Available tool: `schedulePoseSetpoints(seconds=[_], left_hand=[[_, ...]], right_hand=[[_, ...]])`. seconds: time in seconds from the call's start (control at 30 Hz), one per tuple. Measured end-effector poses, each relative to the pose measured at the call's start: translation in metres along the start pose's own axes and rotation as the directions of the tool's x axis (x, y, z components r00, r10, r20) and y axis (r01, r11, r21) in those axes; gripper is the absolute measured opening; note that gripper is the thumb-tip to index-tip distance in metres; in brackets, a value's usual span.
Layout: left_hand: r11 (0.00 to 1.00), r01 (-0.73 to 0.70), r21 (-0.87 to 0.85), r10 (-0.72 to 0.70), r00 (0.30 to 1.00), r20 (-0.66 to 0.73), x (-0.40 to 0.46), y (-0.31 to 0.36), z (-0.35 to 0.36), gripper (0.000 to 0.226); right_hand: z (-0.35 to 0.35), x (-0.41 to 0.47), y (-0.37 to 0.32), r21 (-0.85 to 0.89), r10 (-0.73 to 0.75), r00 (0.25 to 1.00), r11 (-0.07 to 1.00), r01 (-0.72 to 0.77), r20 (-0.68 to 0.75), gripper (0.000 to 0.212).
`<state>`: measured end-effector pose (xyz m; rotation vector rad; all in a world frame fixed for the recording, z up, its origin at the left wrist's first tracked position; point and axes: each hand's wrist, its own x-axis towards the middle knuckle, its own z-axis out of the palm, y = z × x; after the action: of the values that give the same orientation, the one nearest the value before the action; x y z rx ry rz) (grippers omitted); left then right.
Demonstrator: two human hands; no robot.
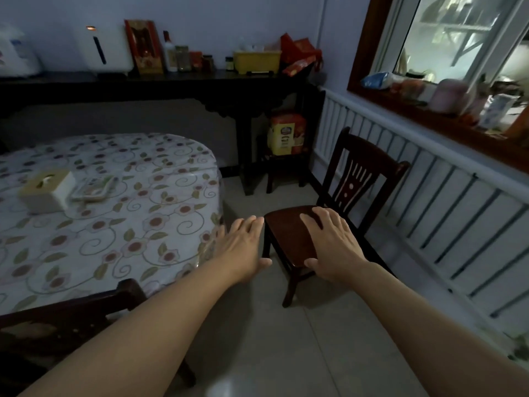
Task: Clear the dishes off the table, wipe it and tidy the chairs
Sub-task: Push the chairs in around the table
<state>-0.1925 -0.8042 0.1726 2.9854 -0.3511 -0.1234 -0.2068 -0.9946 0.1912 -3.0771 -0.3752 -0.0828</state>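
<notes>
Head view: tiled floor (286,353) fills the gap between the table (114,224) and the white panelled wall (429,202) below the window (458,38). I use the table as the reference for all positions.

The table carries a flowered cloth. No dishes show on the visible part; only a tissue box (47,190) and a flat packet (94,189) just beside it remain near the left edge of the frame. I judge the clearing step complete, at least for this part of the top. Whether it has been wiped cannot be told.

To the right of the table, pulled clear of its edge and angled toward the wall, stands a dark wooden chair (292,233). It is the item in hand for the tidying step.

My right hand (332,242) lies over the chair seat, fingers spread and straight, thumb at the front edge. Whether the palm bears on the wood cannot be told. My left hand (246,247) sits between the table edge and the seat's near corner, fingers extended, gripping nothing. Both hands are released, apparently placed to take the seat by its two sides.

A second chair (71,319) stands at the near side of the table, its top rail against the cloth edge.

A dark sideboard (171,84) behind the table holds appliances and jars.
</notes>
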Motion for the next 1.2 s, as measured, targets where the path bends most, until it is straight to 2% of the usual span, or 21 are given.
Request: schedulePoseSetpoints(seconds=[0.53, 0.73, 1.07, 1.2], left_hand=[[1.0, 0.023, -0.015, -0.022, 0.998, 0.062, 0.256, 0.091, 0.007, 0.092], [0.999, 0.038, -0.008, -0.037, 0.998, 0.056, 0.33, 0.131, 0.006, 0.089], [0.961, 0.277, -0.017, -0.277, 0.96, 0.042, 0.431, 0.234, 0.025, 0.083], [0.943, 0.33, -0.03, -0.329, 0.943, 0.052, 0.453, 0.27, 0.032, 0.082]], right_hand=[[0.031, 0.171, 0.203, 0.0, -0.011, 0.997, 1.0, 0.012, 0.072, 0.094], [0.034, 0.234, 0.272, 0.028, -0.057, 0.997, 0.998, 0.056, 0.058, 0.086], [0.041, 0.33, 0.421, 0.02, -0.301, 0.952, 0.954, 0.301, 0.057, 0.082], [0.044, 0.357, 0.467, 0.038, -0.345, 0.935, 0.938, 0.343, 0.085, 0.078]])
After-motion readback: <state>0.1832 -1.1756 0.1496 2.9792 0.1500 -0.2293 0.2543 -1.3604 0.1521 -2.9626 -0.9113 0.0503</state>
